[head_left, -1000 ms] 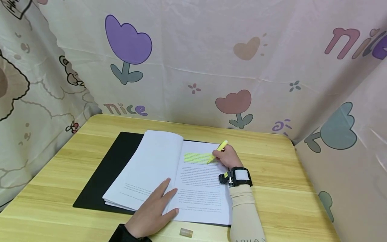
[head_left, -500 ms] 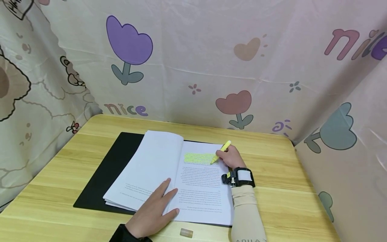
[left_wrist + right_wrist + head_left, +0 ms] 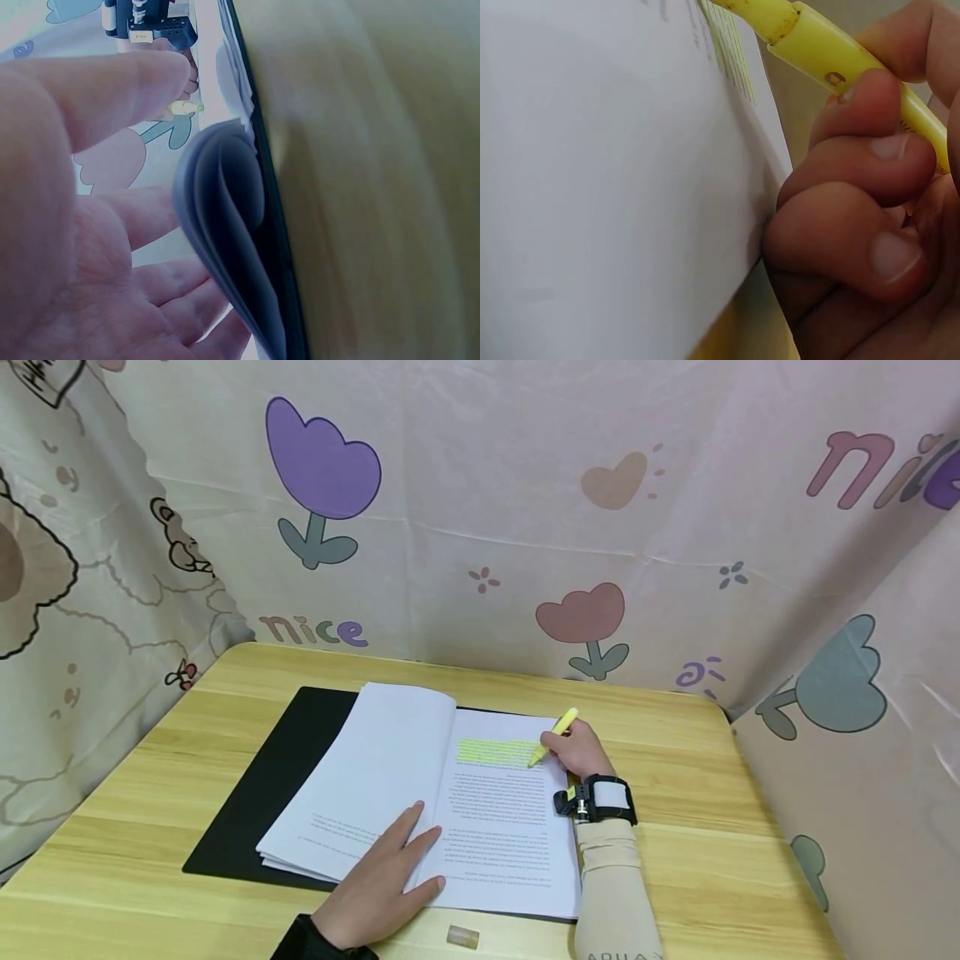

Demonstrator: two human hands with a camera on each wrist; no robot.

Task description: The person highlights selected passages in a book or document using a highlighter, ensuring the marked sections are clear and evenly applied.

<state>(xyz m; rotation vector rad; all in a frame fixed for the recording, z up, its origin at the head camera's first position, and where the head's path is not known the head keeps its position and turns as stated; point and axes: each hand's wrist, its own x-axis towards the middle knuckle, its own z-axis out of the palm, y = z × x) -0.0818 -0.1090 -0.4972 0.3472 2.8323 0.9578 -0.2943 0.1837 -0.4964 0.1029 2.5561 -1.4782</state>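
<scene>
Stapled-looking white sheets of printed paper [image 3: 495, 860] lie spread open at a fold, upside down to the head view. Several lines near the top of the right page carry yellow highlighting [image 3: 491, 751]. My right hand [image 3: 579, 749] pinches a yellow highlighter [image 3: 558, 729], its tip at the right end of the marked lines. In the right wrist view the highlighter [image 3: 825, 52] slants between thumb and fingers, the other fingers curled beside the page edge. My left hand [image 3: 386, 885] rests with spread, straight fingers across the fold; in the left wrist view the curled pages [image 3: 217, 187] bend beside its fingers.
A black folder or board [image 3: 247, 810] lies beneath the papers on the wooden table [image 3: 682, 877]. A small brownish cylinder-like piece [image 3: 462, 937] sits near the front edge. Patterned cloth [image 3: 465, 460] hangs behind and at both sides of the table.
My right hand has slid right with the highlighter, its tip moving along the text toward the right page edge. The left hand has stayed in place on the pages.
</scene>
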